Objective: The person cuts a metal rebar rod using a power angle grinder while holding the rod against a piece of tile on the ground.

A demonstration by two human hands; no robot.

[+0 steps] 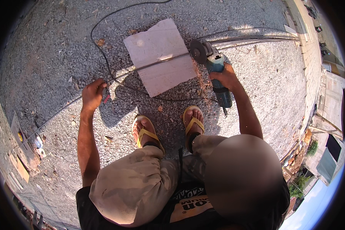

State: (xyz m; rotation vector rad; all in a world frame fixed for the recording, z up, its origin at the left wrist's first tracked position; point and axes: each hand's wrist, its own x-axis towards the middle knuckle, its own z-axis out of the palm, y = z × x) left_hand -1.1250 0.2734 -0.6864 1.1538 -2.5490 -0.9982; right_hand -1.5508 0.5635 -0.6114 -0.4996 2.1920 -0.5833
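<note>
My right hand (225, 76) grips a blue angle grinder (217, 71). Its disc (198, 51) sits at a thin steel rod (153, 65), just past the right edge of a pale stone slab (159, 57) on which the rod lies. My left hand (94, 94) is closed around the same rod further left, with a small red-tipped object (106, 97) at the fingers. Reddish dust lies on the gravel under the disc. My feet in yellow sandals (191, 124) stand just behind the slab.
A black cable (103, 57) loops over the gravel ground (57, 46) around the slab. More long rods (257, 38) run off to the upper right toward a block wall (310, 65). Boards and scraps (25, 149) lie at the left.
</note>
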